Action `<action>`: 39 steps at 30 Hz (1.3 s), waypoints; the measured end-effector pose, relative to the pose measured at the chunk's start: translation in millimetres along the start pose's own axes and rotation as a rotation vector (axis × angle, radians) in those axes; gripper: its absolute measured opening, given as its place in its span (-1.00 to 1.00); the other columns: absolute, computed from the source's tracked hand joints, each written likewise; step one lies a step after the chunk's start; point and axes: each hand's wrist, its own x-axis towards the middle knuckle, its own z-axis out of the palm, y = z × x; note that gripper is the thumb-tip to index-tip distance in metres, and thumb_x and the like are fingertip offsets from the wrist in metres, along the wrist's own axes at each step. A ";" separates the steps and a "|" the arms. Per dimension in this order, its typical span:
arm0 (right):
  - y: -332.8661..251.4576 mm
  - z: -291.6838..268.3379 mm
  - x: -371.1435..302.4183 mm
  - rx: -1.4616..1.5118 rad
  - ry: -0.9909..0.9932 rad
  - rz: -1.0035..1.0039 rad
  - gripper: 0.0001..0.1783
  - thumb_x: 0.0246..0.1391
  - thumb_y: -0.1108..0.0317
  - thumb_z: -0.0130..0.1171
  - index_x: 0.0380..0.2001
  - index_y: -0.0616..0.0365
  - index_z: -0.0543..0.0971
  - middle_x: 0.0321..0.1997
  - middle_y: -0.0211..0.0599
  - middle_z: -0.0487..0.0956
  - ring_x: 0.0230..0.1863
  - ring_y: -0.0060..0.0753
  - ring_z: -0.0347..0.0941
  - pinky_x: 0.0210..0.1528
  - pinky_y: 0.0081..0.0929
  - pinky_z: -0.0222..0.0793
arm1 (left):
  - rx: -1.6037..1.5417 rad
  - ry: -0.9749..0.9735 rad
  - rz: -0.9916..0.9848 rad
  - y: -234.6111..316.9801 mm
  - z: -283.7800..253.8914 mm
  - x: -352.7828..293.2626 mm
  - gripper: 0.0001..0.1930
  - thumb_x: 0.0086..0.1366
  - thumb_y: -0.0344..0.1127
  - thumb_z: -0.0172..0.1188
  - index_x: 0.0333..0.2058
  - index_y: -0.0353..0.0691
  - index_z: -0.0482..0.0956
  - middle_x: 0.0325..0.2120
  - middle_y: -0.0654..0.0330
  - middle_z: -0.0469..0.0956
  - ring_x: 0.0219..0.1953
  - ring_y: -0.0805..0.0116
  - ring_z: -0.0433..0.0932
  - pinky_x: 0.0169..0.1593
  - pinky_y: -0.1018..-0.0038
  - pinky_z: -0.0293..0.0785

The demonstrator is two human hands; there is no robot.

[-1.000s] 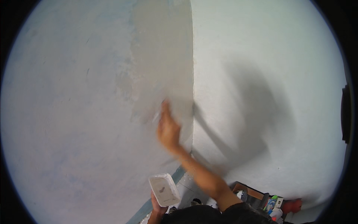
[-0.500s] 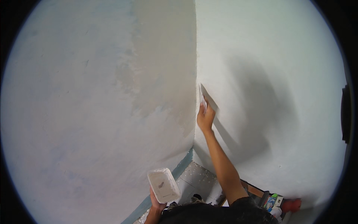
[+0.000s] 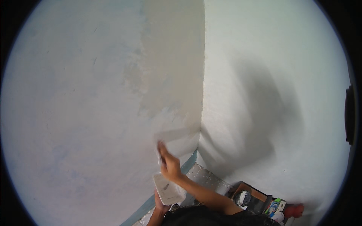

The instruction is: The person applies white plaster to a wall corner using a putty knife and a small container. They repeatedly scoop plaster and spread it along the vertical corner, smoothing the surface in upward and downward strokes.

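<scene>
My left hand [image 3: 161, 203] grips a shallow white plastic tub [image 3: 170, 196] from beneath and its left side. Inside the tub are a small dark grey mark and whitish residue. Above the tub, my right hand [image 3: 171, 166] is closed around a putty knife [image 3: 157, 152], whose blade is smeared by motion and partly hidden by the fingers. Beyond the hands, a damp grey-beige band of filler [image 3: 173, 56] covers the left wall [image 3: 75, 113] up to the corner. A smooth pale wall [image 3: 230, 34] meets it on the right.
Speckled floor tiles [image 3: 205, 179] lie low in the corner, beside a blue-green skirting strip [image 3: 141, 211]. At lower right stands a dark open box [image 3: 252, 196] with a plastic-wrapped item, near colourful packages [image 3: 277, 205] and a red object [image 3: 296, 210]. My shadow falls on the right wall.
My right hand has come away from the wall corner, moving down and left with the putty knife to just above the tub. The left hand with the tub has shifted only slightly.
</scene>
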 end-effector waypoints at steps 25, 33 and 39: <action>-148.2 -104.2 45.9 -0.149 0.035 0.648 -0.76 0.03 0.49 0.31 -0.20 0.30 0.60 -0.36 -0.38 0.66 -0.33 -0.71 0.50 -0.23 -0.59 0.44 | 0.089 -0.318 -0.050 112.0 167.4 -8.9 -0.29 0.48 0.22 -0.30 0.37 -0.20 0.16 0.26 -0.01 0.35 0.23 0.02 0.44 0.25 0.04 0.42; -157.3 -114.3 51.4 -0.145 0.042 0.616 -0.76 0.03 0.49 0.30 -0.20 0.30 0.58 -0.41 -0.34 0.66 -0.36 -0.70 0.50 -0.28 -0.55 0.47 | 0.133 -0.300 -0.087 89.4 208.3 -21.6 -0.30 0.49 0.23 -0.34 0.36 -0.18 0.20 0.25 0.04 0.38 0.22 0.11 0.45 0.28 0.13 0.40; -150.0 -113.3 43.9 -0.198 0.108 0.509 -0.76 0.04 0.49 0.29 -0.19 0.31 0.57 -0.42 -0.29 0.65 -0.37 -0.66 0.51 -0.27 -0.54 0.47 | 0.122 -0.295 -0.081 77.9 204.1 -17.5 -0.27 0.49 0.27 -0.37 0.36 -0.17 0.19 0.26 0.07 0.37 0.23 0.14 0.44 0.30 0.16 0.37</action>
